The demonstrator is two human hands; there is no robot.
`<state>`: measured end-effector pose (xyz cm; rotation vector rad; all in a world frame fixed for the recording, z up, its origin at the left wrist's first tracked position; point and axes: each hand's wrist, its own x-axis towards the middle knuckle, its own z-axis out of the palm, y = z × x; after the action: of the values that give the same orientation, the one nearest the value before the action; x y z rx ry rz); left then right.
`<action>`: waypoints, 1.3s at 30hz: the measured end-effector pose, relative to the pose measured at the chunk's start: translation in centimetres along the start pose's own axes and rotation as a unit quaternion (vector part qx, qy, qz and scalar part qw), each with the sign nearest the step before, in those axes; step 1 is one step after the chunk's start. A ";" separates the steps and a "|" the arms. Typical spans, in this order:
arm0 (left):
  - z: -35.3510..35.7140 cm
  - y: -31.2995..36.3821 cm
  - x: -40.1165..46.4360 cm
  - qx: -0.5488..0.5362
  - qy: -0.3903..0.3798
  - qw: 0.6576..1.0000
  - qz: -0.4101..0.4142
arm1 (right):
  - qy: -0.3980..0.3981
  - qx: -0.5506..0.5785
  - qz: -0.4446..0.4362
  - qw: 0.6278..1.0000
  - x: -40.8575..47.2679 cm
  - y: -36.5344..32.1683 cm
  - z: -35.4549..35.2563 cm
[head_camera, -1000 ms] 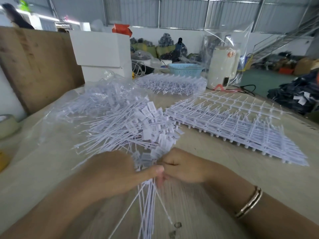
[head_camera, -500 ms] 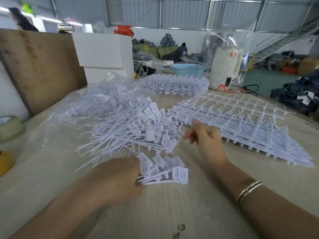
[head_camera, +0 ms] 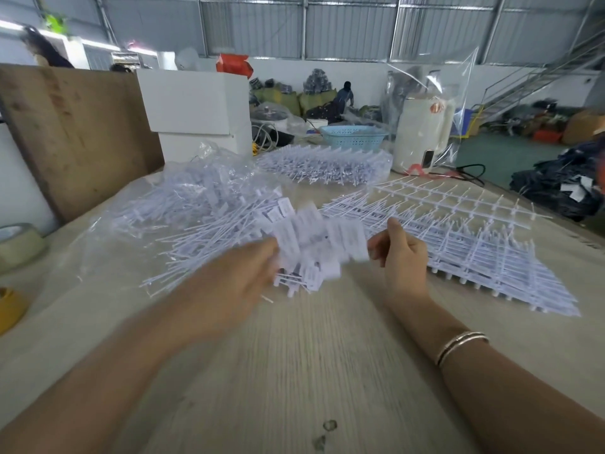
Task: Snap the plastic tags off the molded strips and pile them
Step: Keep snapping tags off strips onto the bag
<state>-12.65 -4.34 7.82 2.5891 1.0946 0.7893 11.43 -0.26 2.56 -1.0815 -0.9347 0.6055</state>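
Note:
My left hand (head_camera: pixel 235 283) grips a blurred bunch of white plastic tags (head_camera: pixel 320 237), lifted above the table with the flat heads fanned out to the right. My right hand (head_camera: pixel 399 257) is at the right edge of that bunch with fingers curled and thumb up. Blur hides whether it pinches the tags. Under and behind the bunch lies a pile of loose tags (head_camera: pixel 203 234). A stack of white molded strips (head_camera: pixel 474 250) lies flat to the right of my right hand.
A clear bag of tags (head_camera: pixel 196 188) sits behind the pile, a second bag of strips (head_camera: pixel 327 165) farther back. Tape rolls (head_camera: pixel 16 244) lie at the left edge. White boxes (head_camera: pixel 193 103), a blue basket (head_camera: pixel 353 136) and a white appliance (head_camera: pixel 422 136) line the back.
My left hand has lifted the bunch of tags up and forward, over the pile. My right hand has moved in to meet the bunch's right edge.

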 end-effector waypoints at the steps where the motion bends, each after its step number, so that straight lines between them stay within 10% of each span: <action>1: -0.8 -0.4 0.9 0.013 0.078 0.997 0.011 | 0.002 -0.002 -0.008 1.000 0.0 0.0 0.0; 5: -3.3 -3.4 5.3 0.159 0.230 0.960 0.011 | -0.017 -0.025 -0.028 0.999 0.0 0.3 0.2; 11: 0.5 -6.9 7.9 0.283 0.008 0.934 -0.217 | -0.037 -0.025 -0.023 0.999 -0.1 0.4 0.4; 17: 0.9 -6.1 7.9 0.319 0.077 0.916 -0.230 | -0.042 -0.024 -0.024 0.999 -0.2 0.3 0.4; 23: 2.7 0.0 6.3 0.217 0.210 0.952 -0.042 | -0.064 -0.066 -0.061 0.994 -0.9 -0.2 0.5; 33: 11.7 6.2 2.4 0.106 0.036 0.991 0.068 | 0.017 -0.100 -0.082 0.991 1.0 -3.3 -1.3; 35: 12.1 5.6 2.3 0.129 -0.013 0.989 0.076 | -0.051 -0.267 -0.076 0.959 2.7 -3.3 -2.0; 39: 12.9 5.2 2.6 0.116 -0.030 0.989 0.092 | -0.151 -0.621 -0.123 0.759 5.9 -2.5 -3.5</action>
<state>-0.84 -6.01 0.15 2.9209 0.9946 0.6500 17.34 1.90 6.25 -2.0060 -1.8296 -0.1906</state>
